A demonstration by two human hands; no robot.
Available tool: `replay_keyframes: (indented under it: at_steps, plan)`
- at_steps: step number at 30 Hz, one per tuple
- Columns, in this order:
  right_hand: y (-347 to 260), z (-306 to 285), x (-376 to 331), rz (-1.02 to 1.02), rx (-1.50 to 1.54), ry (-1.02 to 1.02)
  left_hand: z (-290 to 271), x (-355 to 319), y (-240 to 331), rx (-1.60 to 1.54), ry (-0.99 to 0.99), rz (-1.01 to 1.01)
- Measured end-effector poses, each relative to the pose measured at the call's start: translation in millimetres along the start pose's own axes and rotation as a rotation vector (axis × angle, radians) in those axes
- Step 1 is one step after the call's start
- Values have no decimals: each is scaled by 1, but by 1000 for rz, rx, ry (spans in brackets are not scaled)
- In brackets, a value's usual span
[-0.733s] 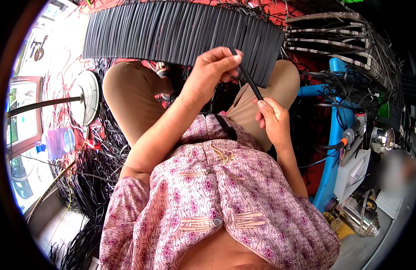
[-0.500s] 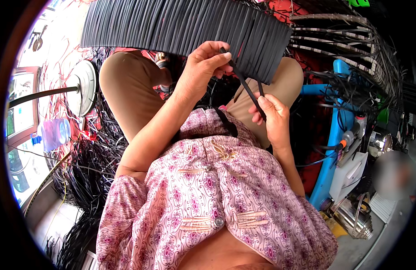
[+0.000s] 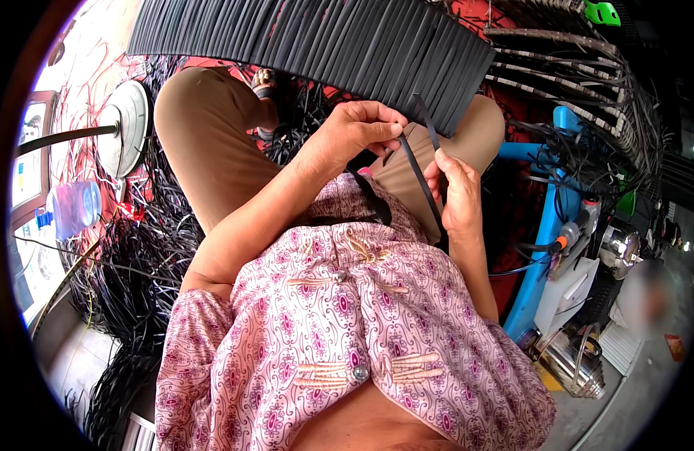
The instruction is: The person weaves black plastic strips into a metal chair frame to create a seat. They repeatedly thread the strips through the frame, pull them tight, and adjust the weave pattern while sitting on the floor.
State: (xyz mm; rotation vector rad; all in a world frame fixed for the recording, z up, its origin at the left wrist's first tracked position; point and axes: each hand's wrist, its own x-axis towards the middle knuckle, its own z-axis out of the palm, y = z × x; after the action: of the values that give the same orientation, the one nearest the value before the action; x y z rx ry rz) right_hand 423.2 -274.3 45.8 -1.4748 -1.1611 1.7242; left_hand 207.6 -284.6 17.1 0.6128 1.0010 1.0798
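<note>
Across my knees lies a long panel [image 3: 309, 49], closely wrapped in flat black strips side by side. My left hand [image 3: 356, 137] is below the panel's near edge, its thumb and fingertips pinching the end of a flat black strip [image 3: 418, 171]. From there the strip slants down to my right hand [image 3: 458, 194] and passes by its fingers. A second length of black strip [image 3: 427, 122] rises from my right thumb and fingers, overlapping the panel's lower right corner. Whether both lengths are one strip, I cannot tell.
Piles of loose black strips [image 3: 136, 278] lie at the left, beside a round pale base [image 3: 125, 128] and a clear plastic jug [image 3: 75, 209]. A blue frame [image 3: 546, 255] stands at the right near a metal kettle [image 3: 576, 361]. Woven racks [image 3: 557, 68] are at far right.
My left hand has come down and to the right, away from the panel's edge, still pinching the strip. A strip length now sticks up from my right hand over the panel's corner.
</note>
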Motion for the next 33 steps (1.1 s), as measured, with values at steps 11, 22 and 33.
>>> replay_keyframes:
  at_steps: [11,22,33]
  plan:
    - [0,3,-1,104,-36,-92,-6,0,-6,33,89,198]
    - [0,11,-9,11,-118,-177,-8,-2,-3,67,69,213]
    - [14,5,3,-22,102,-129,-11,-5,-7,-35,32,239]
